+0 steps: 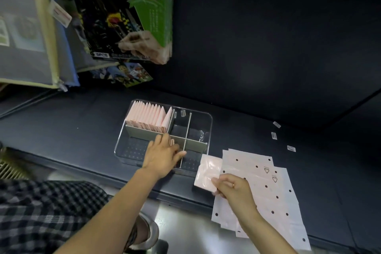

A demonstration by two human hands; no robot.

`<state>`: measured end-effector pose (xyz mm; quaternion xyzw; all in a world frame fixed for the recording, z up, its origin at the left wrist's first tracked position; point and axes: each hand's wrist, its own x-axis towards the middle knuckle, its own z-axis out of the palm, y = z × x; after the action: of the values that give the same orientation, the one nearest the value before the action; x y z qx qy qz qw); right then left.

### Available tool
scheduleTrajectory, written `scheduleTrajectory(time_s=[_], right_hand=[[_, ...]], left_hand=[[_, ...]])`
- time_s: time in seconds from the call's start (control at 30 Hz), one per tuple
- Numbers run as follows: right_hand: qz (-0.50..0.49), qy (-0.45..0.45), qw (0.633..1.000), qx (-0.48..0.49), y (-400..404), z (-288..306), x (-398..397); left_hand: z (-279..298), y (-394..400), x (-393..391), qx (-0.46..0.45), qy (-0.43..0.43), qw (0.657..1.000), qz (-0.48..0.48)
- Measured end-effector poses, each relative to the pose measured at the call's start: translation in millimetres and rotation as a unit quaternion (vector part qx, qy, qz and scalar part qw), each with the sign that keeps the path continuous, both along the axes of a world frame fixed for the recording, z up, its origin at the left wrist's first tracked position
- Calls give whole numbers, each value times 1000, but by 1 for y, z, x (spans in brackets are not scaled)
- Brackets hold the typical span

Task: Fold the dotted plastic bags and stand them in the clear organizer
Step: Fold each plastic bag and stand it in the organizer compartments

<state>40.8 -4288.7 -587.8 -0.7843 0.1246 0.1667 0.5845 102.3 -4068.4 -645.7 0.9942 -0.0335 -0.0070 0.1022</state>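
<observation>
- Head view: a clear organizer (207, 128) sits on a dark surface (268, 113), split into compartments by grey dividers (142, 132).
- Its far-left compartment is packed with a row of folded pink bags (148, 114) standing upright, close against one another.
- The near-left compartment and the right-hand ones show mostly their dotted floor; something small and crinkled lies in the far-right one, too unclear to name.
- The left hand (165, 153) reaches over the organizer's near half, fingers stretched out fairly straight toward the right, over the middle divider. A small pinkish thing shows just beyond the fingers; I cannot tell whether the hand is holding it.
- The right hand (233, 188) pinches a folded bag (207, 172) by its near-right corner, thumb on top, a ring on one finger. That bag is just beside the organizer's near-right corner, at the near edge of the surface.
- Right of it, a loose stack of flat dotted plastic bags (274, 194) lies spread on the surface, overlapping, with black dots and triangle marks showing, their near ends hanging past the edge.
- Three small white labels (273, 136) lie well apart on the surface, farther right.
- At far left stand a green-topped box (132, 14) with printed characters and a mesh zip pouch (26, 33).
- A checked sleeve (41, 212) fills the near-left corner.
</observation>
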Motion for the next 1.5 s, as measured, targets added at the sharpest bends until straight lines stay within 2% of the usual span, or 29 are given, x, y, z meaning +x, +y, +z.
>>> scheduleTrajectory(time_s=[0.13,0.2,0.33,0.5,0.7,1.0,1.07,1.2,1.27,1.37,1.5], right_hand=[[26,-44,997,-51,38,1,32],[54,-79,989,-113,59,-1,47],[124,-123,940,-293,91,-6,65],[209,-134,899,-361,117,-8,68],[186,-89,930,-303,119,-15,57],[212,-8,919,-334,126,-27,77],[225,20,925,-305,130,-31,83],[223,125,951,-172,134,-30,88],[213,149,956,-133,130,-30,87],[224,124,957,-134,122,-31,84],[193,-14,972,-135,86,-33,65]], left_hand=[[-8,6,-14,-81,-11,992,98],[-10,8,-15,-119,-9,985,123],[-11,10,-14,-193,-3,972,137],[-14,11,-13,-209,8,968,139],[-14,10,-13,-222,8,963,155],[-19,10,-13,-245,-12,955,166],[-20,10,-14,-258,-21,951,171],[-16,11,-15,-318,-41,929,187],[-15,12,-16,-314,-36,933,172],[-15,13,-17,-281,-24,947,152],[-18,13,-17,-243,-11,959,145]])
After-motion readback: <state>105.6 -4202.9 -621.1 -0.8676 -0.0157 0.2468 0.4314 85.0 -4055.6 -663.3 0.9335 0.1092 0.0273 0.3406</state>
